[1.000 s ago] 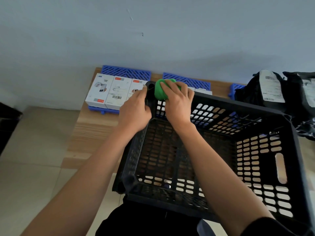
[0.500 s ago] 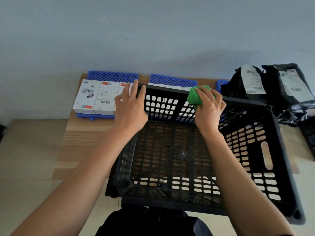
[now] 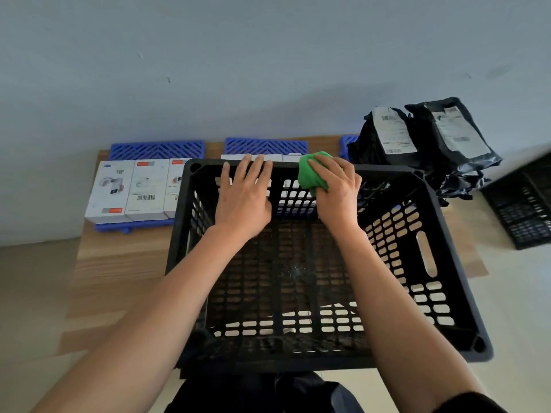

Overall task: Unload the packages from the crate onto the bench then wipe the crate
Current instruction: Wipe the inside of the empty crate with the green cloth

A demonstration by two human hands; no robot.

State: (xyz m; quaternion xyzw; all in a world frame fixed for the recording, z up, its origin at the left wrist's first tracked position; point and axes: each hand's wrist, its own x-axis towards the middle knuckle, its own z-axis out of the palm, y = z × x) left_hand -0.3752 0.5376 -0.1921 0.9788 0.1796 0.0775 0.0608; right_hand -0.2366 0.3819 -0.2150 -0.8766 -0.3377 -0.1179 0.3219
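— Since half a second ago: left hand (image 3: 243,198) shifted right along the far wall, toward the middle; right hand (image 3: 335,192) with the cloth (image 3: 311,174) nearly where it was. And the pose?

— Both forearms stretched forward over the crate (image 3: 447,263), from the near edge up to its far wall. Left hand flat, fingers straight and slightly spread, palm pressed on the inner side of the far wall, fingertips reaching the rim. Holding nothing. Right hand curled around the green cloth, bunched, pressed against the rim and upper wall, just beside the left hand.

— Crate position?

— Black, perforated, no packages inside, resting partly on the wooden bench (image 3: 119,263), near edge hanging toward the body. Long axis running left to right, open side up, slot handle on the right wall.

— Farther away?

— White boxes (image 3: 131,189) in a row on a blue pallet (image 3: 158,150), left of the crate, more behind its far rim. Black mailer bags (image 3: 423,138) with labels piled at far right. Another black crate (image 3: 521,210) at the right edge, only partly seen.
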